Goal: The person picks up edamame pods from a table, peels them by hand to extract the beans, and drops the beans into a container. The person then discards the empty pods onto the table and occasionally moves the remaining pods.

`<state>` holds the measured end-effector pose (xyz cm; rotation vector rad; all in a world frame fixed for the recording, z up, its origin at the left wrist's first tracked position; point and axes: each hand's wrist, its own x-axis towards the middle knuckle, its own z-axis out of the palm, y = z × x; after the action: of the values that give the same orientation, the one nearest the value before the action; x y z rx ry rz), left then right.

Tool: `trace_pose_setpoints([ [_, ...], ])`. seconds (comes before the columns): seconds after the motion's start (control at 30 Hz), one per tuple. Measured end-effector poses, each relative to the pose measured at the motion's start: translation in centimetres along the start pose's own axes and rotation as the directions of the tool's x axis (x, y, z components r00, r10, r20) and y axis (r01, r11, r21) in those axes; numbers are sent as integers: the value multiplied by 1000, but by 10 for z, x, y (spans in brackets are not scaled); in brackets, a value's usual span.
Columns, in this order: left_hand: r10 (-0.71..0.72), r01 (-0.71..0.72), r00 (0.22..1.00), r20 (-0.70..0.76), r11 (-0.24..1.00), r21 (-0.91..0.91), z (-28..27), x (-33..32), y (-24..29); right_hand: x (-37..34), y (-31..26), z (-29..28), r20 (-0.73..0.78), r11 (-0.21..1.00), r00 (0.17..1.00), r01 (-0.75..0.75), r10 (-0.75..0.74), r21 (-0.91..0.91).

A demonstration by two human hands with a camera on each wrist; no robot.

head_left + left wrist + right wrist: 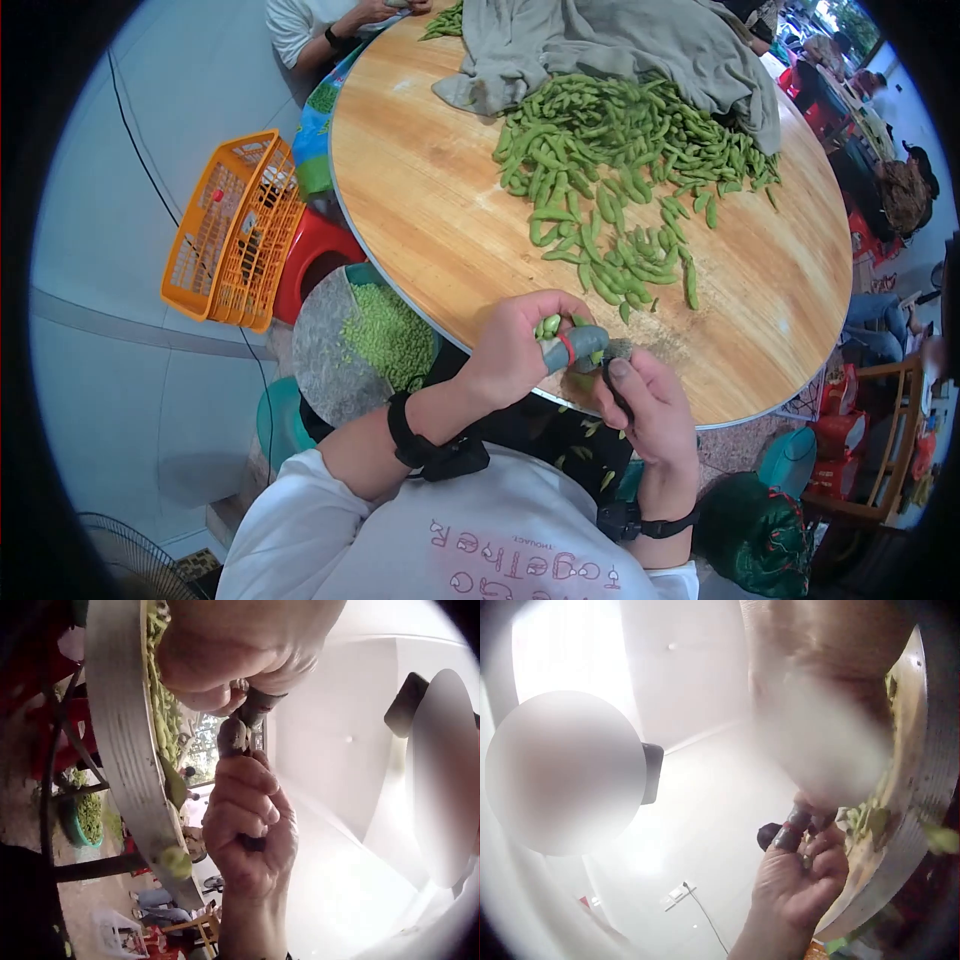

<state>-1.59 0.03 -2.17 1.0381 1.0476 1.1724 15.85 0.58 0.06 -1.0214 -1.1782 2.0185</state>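
In the head view my left hand (503, 352) holds a few green edamame pods (548, 326) in its curled fingers at the table's near edge. A grey cover with a red band (566, 348) wraps its thumb. My right hand (655, 402) meets the left thumb tip and grips a slim black tool (616, 392); its kind I cannot tell. In the left wrist view the dark end of that tool (253, 842) shows within the curled fingers. Beyond both hands, loose edamame pods (630, 262) spread out from a large heap (600, 130).
A grey cloth (600, 40) covers the back of the heap on the round wooden table (420, 180). Shelled green beans (390, 335) fill a container below left, beside a red stool (315, 255) and an orange basket (235, 230). Another person's arm (345, 35) is at the far left.
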Motion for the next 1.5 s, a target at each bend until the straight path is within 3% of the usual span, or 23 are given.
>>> trace_pose_setpoints([
  [0.03,26,-22,999,-19,983,185,1,0,2,1,1,-2,-3,1000,1000,7,-7,0],
  [0.13,60,-72,993,105,990,122,4,4,-2,-1,3,-7,-19,981,994,105,-109,-161],
  [0.23,53,-2,945,321,988,-156,4,9,-1,-8,5,-13,133,933,988,-122,81,339],
  [0.3,122,62,835,537,948,-311,-1,13,-6,-11,9,-16,233,859,969,-188,83,476],
  [0.4,80,199,825,560,886,-419,3,18,-8,-10,7,-18,326,776,943,-251,61,579],
  [0.43,76,203,822,564,887,-416,6,19,-6,-8,5,-18,180,890,983,-120,43,439],
  [0.5,145,-157,936,321,987,12,14,24,-1,-6,2,-17,-115,994,988,102,-105,-31],
  [0.53,149,-161,934,325,987,9,17,27,-1,-3,4,-22,-119,994,987,106,-109,-35],
  [0.6,-23,-22,978,208,977,212,21,27,-2,2,10,-31,-90,763,880,348,-466,-544],
  [0.63,-24,-20,972,232,982,185,20,29,-2,1,7,-31,-93,765,881,346,-464,-543],
  [0.7,62,-123,959,276,970,209,18,34,-1,-1,-6,-29,-158,999,987,41,-36,30],
  [0.8,94,-199,925,367,945,260,11,38,17,3,2,-33,-13,924,1000,-20,27,382],
  [0.93,158,-257,900,405,945,202,6,45,8,5,2,-28,-11,910,999,-26,33,414],
  [0.97,158,-257,901,405,945,202,4,44,7,2,-1,-26,-52,926,998,-12,34,377],
  [1.03,-187,289,883,430,939,-185,0,40,6,1,-6,-27,-94,941,995,2,32,337],
  [1.13,-135,325,893,428,853,-409,6,36,13,-1,-7,-30,-125,983,992,8,15,182],
  [1.17,-134,324,894,427,852,-411,4,36,10,-3,-6,-30,-175,999,984,20,-27,-39],
  [1.23,-227,351,858,461,914,-202,2,33,3,-3,-5,-25,-215,966,974,20,-78,-258],
  [1.3,-229,295,898,376,947,-129,8,29,1,-1,-5,-14,-177,758,904,206,-390,-619],
  [1.4,-126,120,955,268,992,39,12,24,2,0,2,-18,-155,617,889,165,-431,-770],
  [1.43,-30,-3,966,256,992,127,13,21,2,0,1,-18,-155,616,888,165,-433,-771],
  [1.47,-28,-5,966,256,992,127,12,19,1,-1,-1,-17,-236,890,946,97,-221,-446],
  [1.5,-133,159,953,271,984,-77,10,16,-3,-2,-2,-16,-221,999,975,-22,11,-47],
])
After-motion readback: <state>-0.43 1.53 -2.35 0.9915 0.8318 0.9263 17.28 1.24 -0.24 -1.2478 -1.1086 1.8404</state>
